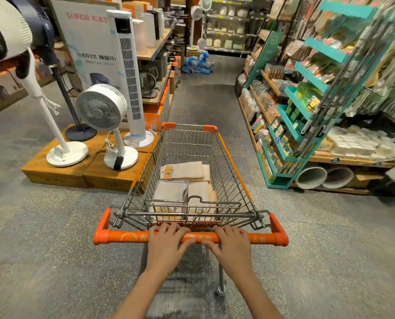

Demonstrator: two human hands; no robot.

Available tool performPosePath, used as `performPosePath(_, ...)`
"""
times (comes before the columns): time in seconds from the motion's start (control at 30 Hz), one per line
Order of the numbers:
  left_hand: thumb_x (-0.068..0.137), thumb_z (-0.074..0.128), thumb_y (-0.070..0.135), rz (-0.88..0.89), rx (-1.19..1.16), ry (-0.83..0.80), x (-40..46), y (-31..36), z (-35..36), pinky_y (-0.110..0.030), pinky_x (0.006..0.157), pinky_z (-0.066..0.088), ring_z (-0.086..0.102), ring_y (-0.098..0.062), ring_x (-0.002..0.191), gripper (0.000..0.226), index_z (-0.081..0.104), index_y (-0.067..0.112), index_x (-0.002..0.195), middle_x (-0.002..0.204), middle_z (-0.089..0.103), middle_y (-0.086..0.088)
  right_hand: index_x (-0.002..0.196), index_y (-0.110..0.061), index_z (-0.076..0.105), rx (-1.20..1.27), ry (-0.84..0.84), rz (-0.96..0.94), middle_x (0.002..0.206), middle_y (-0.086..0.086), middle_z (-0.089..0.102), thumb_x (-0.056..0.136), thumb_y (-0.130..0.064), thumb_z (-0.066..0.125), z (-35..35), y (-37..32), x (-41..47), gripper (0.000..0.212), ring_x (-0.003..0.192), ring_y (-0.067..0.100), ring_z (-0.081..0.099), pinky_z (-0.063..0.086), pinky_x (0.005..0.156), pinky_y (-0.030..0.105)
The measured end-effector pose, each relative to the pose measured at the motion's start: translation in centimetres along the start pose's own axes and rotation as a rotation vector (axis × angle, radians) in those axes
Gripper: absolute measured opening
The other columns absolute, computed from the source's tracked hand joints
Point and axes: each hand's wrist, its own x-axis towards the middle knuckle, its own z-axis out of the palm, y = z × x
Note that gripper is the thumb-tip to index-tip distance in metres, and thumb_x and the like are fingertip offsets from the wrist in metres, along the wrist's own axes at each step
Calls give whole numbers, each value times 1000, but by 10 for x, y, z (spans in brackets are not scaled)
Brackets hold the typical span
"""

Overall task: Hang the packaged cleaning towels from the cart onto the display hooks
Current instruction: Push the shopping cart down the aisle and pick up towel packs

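Both hands rest on the orange handle (261, 238) of a wire cart (233, 180) that stands in a shop aisle, its long axis running straight away from the person. The left hand (167, 241) grips the handle just left of its middle, fingers curled over the top of the bar and the thumb lying along its near side. The right hand (232, 242) grips it just right of the middle in the same way. The two hands sit near each other, with a short bare stretch of bar between the thumbs.

The towels (183, 189) lie flat on the floor of the cart, in pale beige packs. One pack (185, 170) lies toward the far end, its long axis across the cart and its printed label end pointing to the left wall. Two stacks lie nearer the handle, side by side, the left stack (168, 195) touching the right stack (202, 194); their long axes run along the cart, with printed label ends toward the handle. The folded child seat frame partly hides their near ends.

To the left of the cart, fans (100, 111) stand on a low wooden platform (53, 176), whose near right corner is just beside the cart's left wall. To the right, a teal rack (291, 125) of small goods leans beside stocked shelves; the hooks there are too blurred to make out.
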Motion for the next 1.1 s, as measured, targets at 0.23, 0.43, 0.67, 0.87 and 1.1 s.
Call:
performPosePath(0.23,89,19,66,7,47,-34,33,5,11,-33,74,28,58,-10,79,55,67,39,94,84,62,18,81,-31,64,-42,16,-12,74,-12,60,87,-72,11,11,19,31,67,70,11,58,30,76,32)
performPosePath(0.43,88,9,70,-32,43,-73,81,5,20,-33,69,44,59,-10,77,65,67,40,91,83,63,16,84,-32,66,-60,-10,-16,76,-12,63,87,-71,8,21,34,75,69,72,12,60,33,74,34)
performPosePath(0.67,81,-2,76,-55,39,-103,141,-8,27,-36,82,40,59,-15,93,82,65,38,108,98,65,10,86,-32,66,3,-117,-5,81,-11,64,84,-73,-4,22,33,139,81,77,15,62,46,72,37)
performPosePath(0.87,72,-6,79,-78,34,-169,203,-26,32,-36,93,31,51,-15,108,88,55,39,121,115,59,11,123,-30,50,53,-149,-11,121,-7,55,51,-79,-35,33,34,201,122,116,18,45,26,93,38)
performPosePath(1.1,71,-9,79,-67,-20,-191,279,-54,44,-35,99,25,45,-13,115,90,50,40,126,121,54,14,121,-30,53,80,-161,29,120,-7,55,50,-82,-32,52,30,282,123,115,18,46,25,97,38)
